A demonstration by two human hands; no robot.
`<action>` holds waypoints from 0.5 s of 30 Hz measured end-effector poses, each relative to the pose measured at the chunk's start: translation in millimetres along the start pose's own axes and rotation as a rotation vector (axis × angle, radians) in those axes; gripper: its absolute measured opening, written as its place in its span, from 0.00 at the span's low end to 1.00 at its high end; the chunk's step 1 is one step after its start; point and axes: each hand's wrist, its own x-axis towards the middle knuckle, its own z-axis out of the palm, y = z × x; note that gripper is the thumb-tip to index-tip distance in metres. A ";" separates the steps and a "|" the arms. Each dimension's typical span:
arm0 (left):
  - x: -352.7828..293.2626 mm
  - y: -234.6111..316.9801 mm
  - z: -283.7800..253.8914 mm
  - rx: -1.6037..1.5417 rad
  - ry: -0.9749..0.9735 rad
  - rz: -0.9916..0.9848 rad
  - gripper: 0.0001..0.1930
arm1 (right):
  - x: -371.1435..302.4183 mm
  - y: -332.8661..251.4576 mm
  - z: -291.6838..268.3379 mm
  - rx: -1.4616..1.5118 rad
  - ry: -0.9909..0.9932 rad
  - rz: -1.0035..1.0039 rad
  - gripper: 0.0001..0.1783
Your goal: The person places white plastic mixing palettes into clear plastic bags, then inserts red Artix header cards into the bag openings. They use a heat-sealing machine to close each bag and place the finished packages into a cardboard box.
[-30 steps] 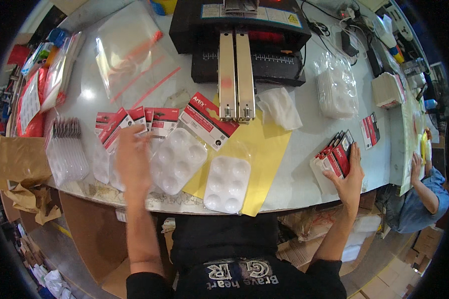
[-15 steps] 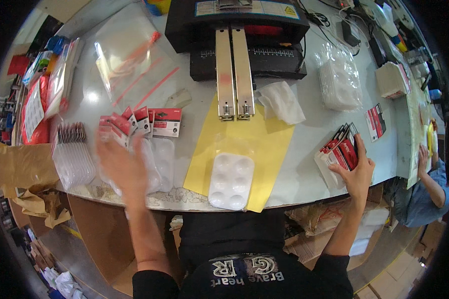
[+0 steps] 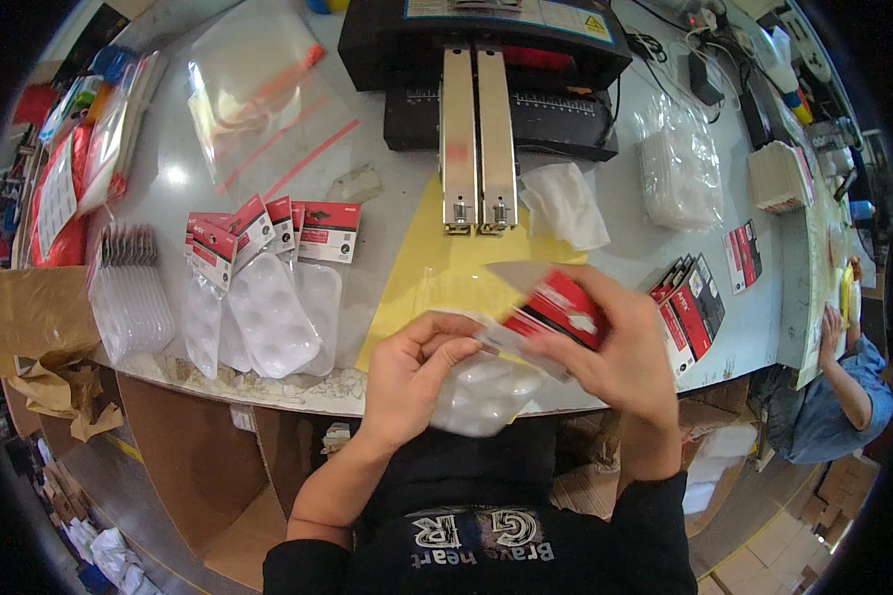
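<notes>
In front of me, my left hand (image 3: 410, 382) pinches the upper edge of a clear plastic bag with a white paint palette (image 3: 481, 392) inside. My right hand (image 3: 625, 352) grips a red, black and white header card (image 3: 564, 307), tilted against the bag's top edge. Fingers hide part of where card and bag meet. Beneath lies a yellow sheet (image 3: 402, 297). Several carded palettes (image 3: 278, 317) overlap on the left side of the table, and a fanned stack of header cards (image 3: 693, 309) rests to the right.
A black machine (image 3: 506, 119) with two metal arms stands at the back. Bagged palettes lie in a row (image 3: 134, 307) at far left, near clear zip bags (image 3: 258, 109). A wrapped pack (image 3: 680, 169) and a white cloth (image 3: 566, 206) lie right of the machine. Another person's arm (image 3: 843, 367) shows at far right.
My left hand has come from the carded palettes at left to the bagged palette, lifting its top edge. My right hand has brought a header card from the stack at right to the middle.
</notes>
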 end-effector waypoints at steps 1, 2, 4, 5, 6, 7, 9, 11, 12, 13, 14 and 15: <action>-2.0 2.2 -0.2 0.061 -0.002 0.005 0.09 | 9.9 -3.4 4.3 0.015 -0.038 0.062 0.24; -3.3 3.4 -0.4 0.107 -0.016 0.060 0.09 | 17.1 -5.0 9.3 0.017 -0.105 0.119 0.22; -4.8 4.8 -1.8 0.258 0.071 0.037 0.09 | 22.4 -6.3 15.3 -0.018 -0.156 0.061 0.21; -4.7 4.6 -1.9 0.318 0.087 0.018 0.09 | 24.1 -5.6 17.3 -0.034 -0.189 0.070 0.20; -4.3 4.8 -2.9 0.376 0.099 -0.007 0.09 | 24.4 -4.6 18.1 -0.023 -0.188 0.033 0.20; -3.5 4.3 -3.1 0.332 0.087 0.008 0.09 | 24.1 -3.9 18.4 -0.013 -0.189 0.028 0.20; -2.6 3.2 -3.4 0.231 0.046 0.008 0.09 | 23.7 -2.4 18.1 -0.017 -0.214 0.023 0.19; -2.9 2.2 -2.8 0.273 0.076 0.067 0.09 | 25.0 -0.9 17.7 -0.038 -0.264 0.020 0.19; -3.6 1.5 -2.1 0.271 0.064 0.108 0.08 | 26.4 0.1 17.7 -0.067 -0.266 -0.009 0.19; -4.4 1.1 -2.0 0.318 0.086 0.089 0.08 | 27.2 1.2 17.5 -0.095 -0.267 -0.038 0.19; -5.1 0.8 -2.2 0.344 0.089 0.088 0.08 | 27.7 2.4 17.3 -0.136 -0.265 -0.056 0.19; -6.0 0.1 -1.7 0.355 0.103 0.088 0.08 | 27.5 3.7 17.0 -0.128 -0.282 -0.055 0.19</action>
